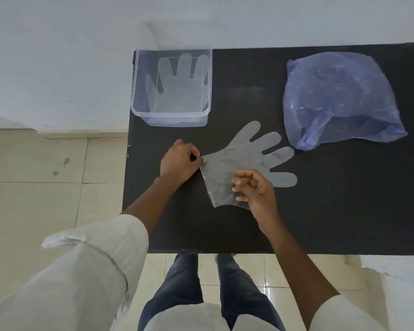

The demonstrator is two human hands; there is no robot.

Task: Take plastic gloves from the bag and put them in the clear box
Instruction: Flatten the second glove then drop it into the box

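A clear plastic glove (244, 158) lies flat on the black table (332, 199), its fingers pointing toward the bag. My left hand (179, 161) pinches the glove's cuff corner at its left edge. My right hand (256, 187) rests on the cuff's lower right part, fingers curled on the plastic. The clear box (171, 113) stands at the table's back left corner with another clear glove (177, 82) lying inside it. A crumpled blue plastic bag (339, 99) sits at the back right.
The table's left edge runs just past the box, and its front edge lies near my legs. Beige floor tiles (46, 177) show to the left and below. A pale wall (58, 56) stands behind the table.
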